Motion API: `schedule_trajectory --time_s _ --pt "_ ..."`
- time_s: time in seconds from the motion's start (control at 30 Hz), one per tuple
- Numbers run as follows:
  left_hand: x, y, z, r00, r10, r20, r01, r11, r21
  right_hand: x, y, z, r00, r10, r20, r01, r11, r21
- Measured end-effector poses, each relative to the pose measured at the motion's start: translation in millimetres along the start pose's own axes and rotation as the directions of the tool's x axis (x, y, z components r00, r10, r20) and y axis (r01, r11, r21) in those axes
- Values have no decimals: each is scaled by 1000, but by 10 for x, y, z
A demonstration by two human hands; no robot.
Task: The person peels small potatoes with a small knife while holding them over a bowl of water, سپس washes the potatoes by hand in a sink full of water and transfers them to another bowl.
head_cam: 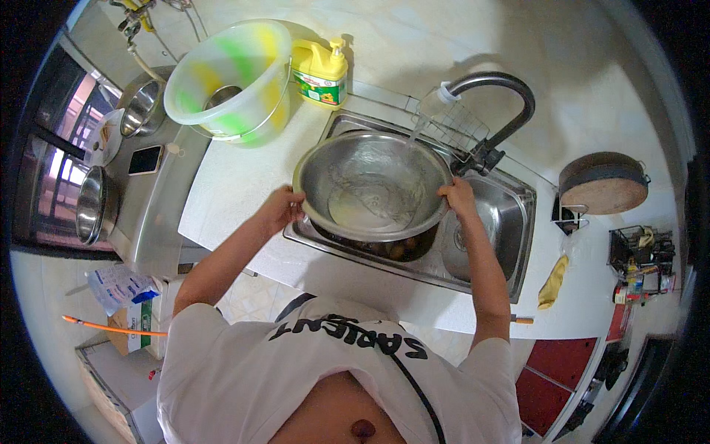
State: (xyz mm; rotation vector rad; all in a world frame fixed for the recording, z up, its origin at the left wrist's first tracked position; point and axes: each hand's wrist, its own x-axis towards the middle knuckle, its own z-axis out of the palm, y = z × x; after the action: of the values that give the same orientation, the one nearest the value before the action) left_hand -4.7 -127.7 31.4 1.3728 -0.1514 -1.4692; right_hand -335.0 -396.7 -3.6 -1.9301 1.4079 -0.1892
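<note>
A large round stainless steel basin (355, 150) is held over the left bowl of a double sink (360, 256), slightly tilted. Water runs into it from a dark curved faucet (524, 105) with a pale spout fitting, and some water lies in its bottom. My left hand (285, 208) grips the basin's left rim. On the right rim, my right hand (459, 195) has its fingers closed. Brown items in the sink bowl beneath are mostly hidden by the basin.
Behind on the left stand a striped plastic bucket (227, 72) and a yellow pump bottle (321, 72). A phone (146, 160) and steel bowls (93, 205) rest farther left. A round pan (603, 186) stands right of the sink, near a yellow cloth-like item (553, 286).
</note>
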Motion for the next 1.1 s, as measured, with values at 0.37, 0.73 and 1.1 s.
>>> schedule_trajectory --time_s 0.37,0.73,1.1 --pt "747 -448 4 960 259 -110 -197 898 394 -496 585 795 971 124 -204 93 592 800" --pt "166 89 8 972 100 -211 -70 987 142 93 163 319 999 38 38 -47 968 246" --pt "1067 -1064 236 974 41 -223 17 967 253 -621 246 50 960 -92 -264 173 937 302"
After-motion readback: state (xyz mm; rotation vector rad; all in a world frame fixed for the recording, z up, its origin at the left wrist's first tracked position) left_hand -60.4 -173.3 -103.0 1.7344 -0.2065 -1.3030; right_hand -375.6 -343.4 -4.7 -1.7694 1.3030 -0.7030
